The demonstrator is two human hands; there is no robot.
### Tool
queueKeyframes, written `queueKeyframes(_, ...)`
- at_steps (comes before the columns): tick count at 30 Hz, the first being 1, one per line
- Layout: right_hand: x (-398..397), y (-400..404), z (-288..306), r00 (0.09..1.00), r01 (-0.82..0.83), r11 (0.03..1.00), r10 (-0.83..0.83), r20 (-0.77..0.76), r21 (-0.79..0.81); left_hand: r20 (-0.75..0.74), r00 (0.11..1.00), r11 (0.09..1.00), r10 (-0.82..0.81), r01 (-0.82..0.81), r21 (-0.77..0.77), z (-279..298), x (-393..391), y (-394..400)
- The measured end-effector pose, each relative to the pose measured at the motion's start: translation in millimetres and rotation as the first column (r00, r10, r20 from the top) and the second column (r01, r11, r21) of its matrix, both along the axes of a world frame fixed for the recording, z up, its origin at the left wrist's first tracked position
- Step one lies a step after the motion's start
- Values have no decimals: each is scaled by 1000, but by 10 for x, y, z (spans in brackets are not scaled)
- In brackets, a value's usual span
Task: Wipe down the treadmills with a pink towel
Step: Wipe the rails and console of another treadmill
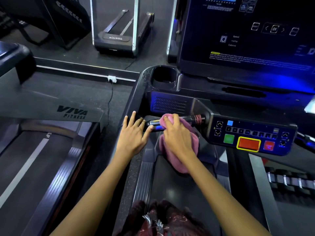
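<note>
Two hands at frame centre: right hand (175, 133) gripped soft, light pink towel (180, 155) bunched around handlebar (153, 124); left hand (134, 135) lay open, fingers touching the bar.

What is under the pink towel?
The pink towel is wrapped over the treadmill's handlebar, gripped by the right hand. The bar shows on either side; the stretch beneath the cloth is hidden.

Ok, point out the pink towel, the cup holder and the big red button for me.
pink towel (180, 159): head view, on the fold hanging below the right hand.
cup holder (164, 77): head view, on its dark inner well.
red button (248, 144): head view, on the middle of its face.
</note>
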State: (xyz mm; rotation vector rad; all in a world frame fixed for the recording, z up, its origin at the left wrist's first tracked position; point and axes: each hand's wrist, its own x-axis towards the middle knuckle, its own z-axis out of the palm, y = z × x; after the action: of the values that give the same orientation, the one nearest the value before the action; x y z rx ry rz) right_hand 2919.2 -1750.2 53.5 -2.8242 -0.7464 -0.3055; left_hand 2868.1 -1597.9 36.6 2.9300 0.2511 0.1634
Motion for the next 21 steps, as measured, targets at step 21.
queueKeyframes(21,121,-346,98,991,76,995,-68,119,-69,30,1000,996,-9,12,-83,1,-7,24)
